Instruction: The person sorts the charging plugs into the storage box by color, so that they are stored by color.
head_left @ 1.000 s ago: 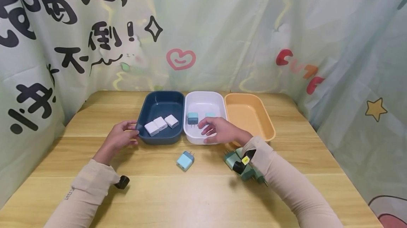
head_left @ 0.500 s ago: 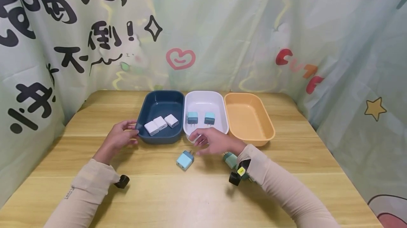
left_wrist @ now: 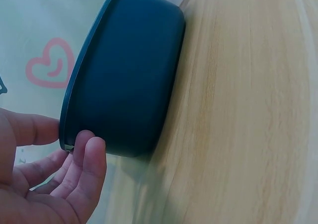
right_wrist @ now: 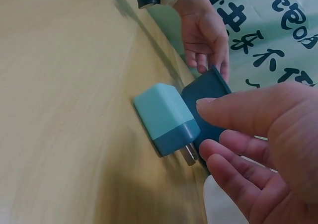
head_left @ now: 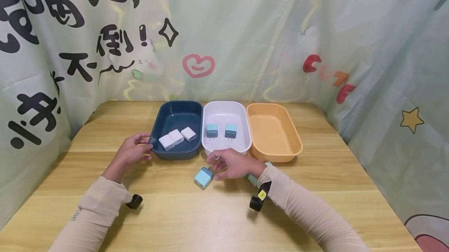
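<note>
On the table (head_left: 196, 220), the lone blue charger (head_left: 202, 178) lies beside your right hand (head_left: 232, 164), whose parted fingers hold nothing; pinch its body squarely, your left hand (head_left: 131, 152) gripping the navy tray (head_left: 175, 117).

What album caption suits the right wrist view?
Right-hand grip open near a blue charger on the table, left-hand grip at the dark tray.

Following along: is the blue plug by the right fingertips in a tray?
Out: the plug lies on the table, in front of the trays.
</note>
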The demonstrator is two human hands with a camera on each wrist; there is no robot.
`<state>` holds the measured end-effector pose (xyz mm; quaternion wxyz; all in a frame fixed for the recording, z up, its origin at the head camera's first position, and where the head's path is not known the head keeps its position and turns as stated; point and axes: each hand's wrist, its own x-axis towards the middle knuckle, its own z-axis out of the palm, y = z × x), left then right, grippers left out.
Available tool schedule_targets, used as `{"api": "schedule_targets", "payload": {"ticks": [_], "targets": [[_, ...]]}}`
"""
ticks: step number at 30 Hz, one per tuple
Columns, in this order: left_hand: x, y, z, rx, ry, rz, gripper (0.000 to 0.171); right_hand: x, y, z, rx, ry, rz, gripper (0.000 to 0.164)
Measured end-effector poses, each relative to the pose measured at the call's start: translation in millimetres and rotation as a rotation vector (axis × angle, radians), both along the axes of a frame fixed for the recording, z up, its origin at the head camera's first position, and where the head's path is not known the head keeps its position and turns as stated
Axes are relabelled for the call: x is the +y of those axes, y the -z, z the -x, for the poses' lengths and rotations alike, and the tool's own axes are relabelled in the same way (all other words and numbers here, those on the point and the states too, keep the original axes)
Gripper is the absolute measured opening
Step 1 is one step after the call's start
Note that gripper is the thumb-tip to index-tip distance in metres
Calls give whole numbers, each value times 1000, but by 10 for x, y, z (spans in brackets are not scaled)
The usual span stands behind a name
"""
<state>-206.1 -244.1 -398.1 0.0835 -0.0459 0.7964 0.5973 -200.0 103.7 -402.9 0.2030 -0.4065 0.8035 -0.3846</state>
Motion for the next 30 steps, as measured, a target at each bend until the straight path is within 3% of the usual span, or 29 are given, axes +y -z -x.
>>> {"api": "schedule_targets", "payload": {"ticks": [22, 30], "targets": [[-3, 12, -19, 19, 9, 4, 53, -155, 125, -16, 131, -18, -145, 57], [5, 20, -20, 29, 21, -17, 53, -191, 110, -6, 173, -63, -145, 50]]}}
